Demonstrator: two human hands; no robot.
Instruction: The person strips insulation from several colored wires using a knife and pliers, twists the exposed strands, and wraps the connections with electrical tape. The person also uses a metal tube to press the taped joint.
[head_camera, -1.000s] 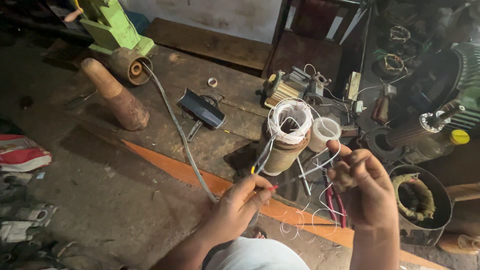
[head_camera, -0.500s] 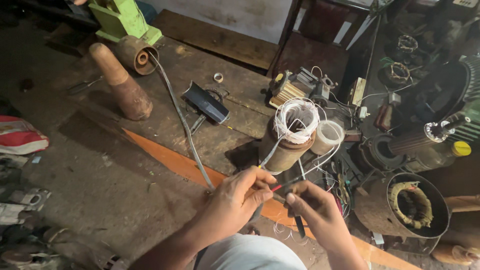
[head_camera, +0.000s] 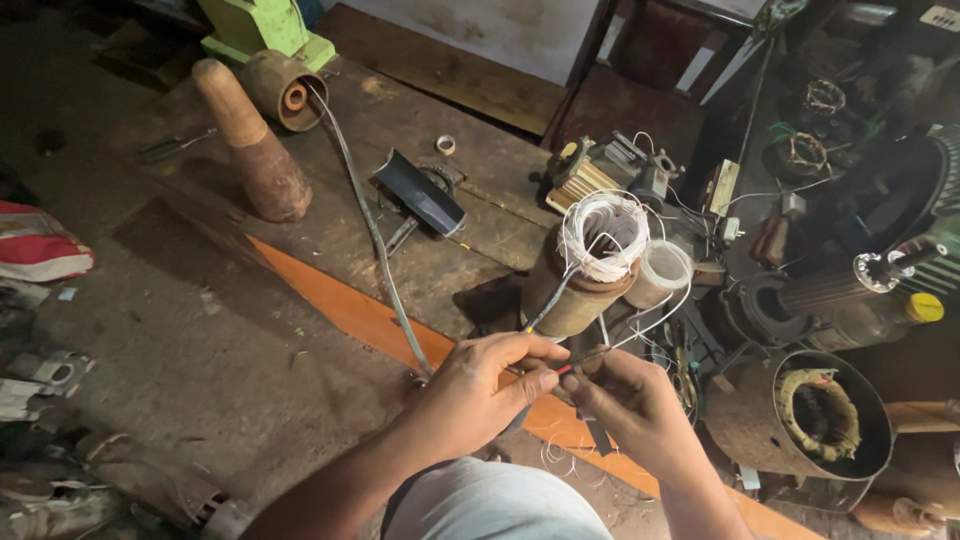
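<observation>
The wire coil (head_camera: 603, 232) looked white and glossy on a rusty, rough metal cylinder (head_camera: 570, 295). The floor (head_camera: 200, 340) was matt, gritty concrete; the cone (head_camera: 248, 143) looked like worn wood.

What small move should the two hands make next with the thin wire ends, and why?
Probably draw the ends together: the left hand and right hand each pinch thin wire leads running from the white coil on the rusty cylindrical stator, their tips almost meeting.
</observation>
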